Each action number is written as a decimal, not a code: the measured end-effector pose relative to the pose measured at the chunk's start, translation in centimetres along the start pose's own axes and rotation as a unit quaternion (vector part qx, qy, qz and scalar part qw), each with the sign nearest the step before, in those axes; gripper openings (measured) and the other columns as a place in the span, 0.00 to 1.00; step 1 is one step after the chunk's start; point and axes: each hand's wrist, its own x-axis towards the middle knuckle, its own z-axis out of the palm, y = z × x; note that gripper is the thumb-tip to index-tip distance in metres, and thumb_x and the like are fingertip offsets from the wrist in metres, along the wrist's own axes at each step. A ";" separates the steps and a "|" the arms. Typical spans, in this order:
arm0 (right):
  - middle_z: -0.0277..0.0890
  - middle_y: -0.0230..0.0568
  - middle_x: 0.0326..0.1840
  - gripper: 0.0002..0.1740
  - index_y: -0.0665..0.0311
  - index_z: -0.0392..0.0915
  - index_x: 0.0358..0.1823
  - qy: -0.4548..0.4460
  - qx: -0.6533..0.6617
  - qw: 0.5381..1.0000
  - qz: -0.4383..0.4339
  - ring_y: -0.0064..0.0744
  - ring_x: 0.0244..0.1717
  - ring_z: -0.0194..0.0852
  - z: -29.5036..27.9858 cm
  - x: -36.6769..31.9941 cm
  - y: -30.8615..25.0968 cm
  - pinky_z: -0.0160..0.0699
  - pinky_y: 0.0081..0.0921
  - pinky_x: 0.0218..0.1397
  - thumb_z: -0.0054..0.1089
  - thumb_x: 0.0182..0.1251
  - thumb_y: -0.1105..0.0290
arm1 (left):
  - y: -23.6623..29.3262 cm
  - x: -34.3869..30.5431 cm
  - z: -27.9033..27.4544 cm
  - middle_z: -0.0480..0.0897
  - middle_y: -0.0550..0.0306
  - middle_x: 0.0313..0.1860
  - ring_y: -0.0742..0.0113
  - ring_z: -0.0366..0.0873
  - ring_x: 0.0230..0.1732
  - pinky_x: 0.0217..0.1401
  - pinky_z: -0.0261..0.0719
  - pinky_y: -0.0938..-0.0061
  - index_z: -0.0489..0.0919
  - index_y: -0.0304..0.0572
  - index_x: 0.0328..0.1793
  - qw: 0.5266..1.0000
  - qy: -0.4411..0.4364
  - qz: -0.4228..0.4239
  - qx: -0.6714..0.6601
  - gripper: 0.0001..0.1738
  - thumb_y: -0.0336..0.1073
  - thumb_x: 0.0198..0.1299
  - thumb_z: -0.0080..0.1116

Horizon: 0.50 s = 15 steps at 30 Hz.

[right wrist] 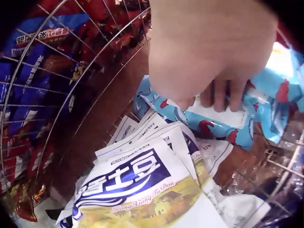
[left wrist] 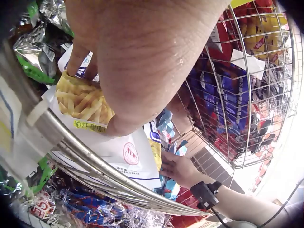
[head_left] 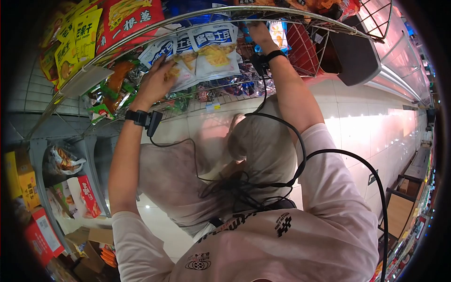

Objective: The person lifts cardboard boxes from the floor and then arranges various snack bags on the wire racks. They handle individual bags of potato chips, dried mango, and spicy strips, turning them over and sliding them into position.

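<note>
My left hand (head_left: 157, 82) rests over the front of the leftmost white potato snack bag (left wrist: 88, 102), which has fries and blue lettering printed on it. In the left wrist view its fingers touch near the lettering, and the thumb lies farther right by a yellow label. More white potato snack bags (head_left: 213, 51) stand beside it in a row in the wire basket. To their right, my right hand (right wrist: 213, 57) grips a light blue snack bag (right wrist: 228, 126), its fingers bent down onto the pack. The right thumb is mostly hidden.
A curved wire rim (left wrist: 102, 168) runs along the front of the basket. Yellow dried-mango bags (head_left: 82, 37) and a red snack bag (head_left: 129, 21) stand at the left. Shiny wrapped packs lie below. Black cables (head_left: 239, 183) cross my lap, and boxes fill grey shelves at the lower left.
</note>
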 end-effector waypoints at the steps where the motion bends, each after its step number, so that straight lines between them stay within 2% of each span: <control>1: 0.81 0.67 0.58 0.26 0.67 0.80 0.64 -0.030 -0.002 0.999 -0.011 0.62 0.63 0.78 0.3 -0.1 0.1 0.76 0.44 0.69 0.54 0.67 0.62 | -0.1 0.0 0.0 0.62 0.41 0.83 0.42 0.68 0.78 0.77 0.71 0.59 0.75 0.46 0.75 1.000 0.002 -0.002 0.000 0.33 0.43 0.64 0.64; 5: 0.83 0.62 0.58 0.25 0.66 0.81 0.62 -0.074 0.064 0.995 -0.033 0.58 0.62 0.80 1.5 -0.3 0.9 0.77 0.41 0.67 0.54 0.67 0.63 | -0.6 0.1 0.4 0.61 0.41 0.84 0.43 0.67 0.78 0.78 0.70 0.59 0.75 0.47 0.76 1.000 0.005 0.009 0.002 0.33 0.43 0.64 0.63; 7: 0.82 0.59 0.61 0.23 0.66 0.83 0.60 -0.140 0.116 0.982 0.060 0.57 0.61 0.81 2.5 0.1 1.2 0.78 0.39 0.65 0.54 0.66 0.66 | -0.6 0.1 0.4 0.61 0.41 0.84 0.43 0.67 0.78 0.78 0.69 0.59 0.75 0.47 0.76 1.000 0.007 0.005 0.002 0.33 0.44 0.64 0.63; 11: 0.82 0.59 0.61 0.21 0.65 0.85 0.58 -0.143 0.174 0.972 0.069 0.55 0.60 0.82 4.7 0.6 2.7 0.77 0.40 0.67 0.54 0.66 0.70 | -0.9 0.1 0.6 0.60 0.41 0.84 0.43 0.68 0.78 0.78 0.69 0.59 0.75 0.48 0.76 1.000 0.009 0.015 0.010 0.33 0.44 0.63 0.63; 12: 0.82 0.60 0.60 0.21 0.64 0.85 0.59 -0.163 0.124 0.979 -0.006 0.55 0.59 0.82 5.4 1.8 4.2 0.77 0.40 0.68 0.53 0.66 0.72 | -1.0 0.1 0.6 0.60 0.41 0.84 0.42 0.68 0.78 0.78 0.69 0.59 0.75 0.48 0.76 1.000 0.009 0.017 0.009 0.33 0.44 0.63 0.63; 14: 0.82 0.60 0.59 0.21 0.63 0.85 0.59 -0.182 0.074 0.977 -0.078 0.54 0.58 0.83 4.8 2.4 5.1 0.77 0.40 0.69 0.53 0.66 0.74 | -1.1 0.1 0.6 0.60 0.41 0.84 0.42 0.68 0.78 0.78 0.69 0.59 0.75 0.48 0.76 1.000 0.010 0.017 0.011 0.33 0.44 0.63 0.63; 15: 0.83 0.59 0.58 0.20 0.63 0.85 0.57 -0.150 -0.053 0.982 -0.099 0.52 0.58 0.83 3.3 2.7 4.4 0.79 0.39 0.67 0.53 0.66 0.75 | -1.0 0.1 0.7 0.60 0.40 0.84 0.42 0.68 0.77 0.78 0.69 0.59 0.76 0.48 0.75 1.000 0.012 0.020 0.011 0.33 0.44 0.62 0.63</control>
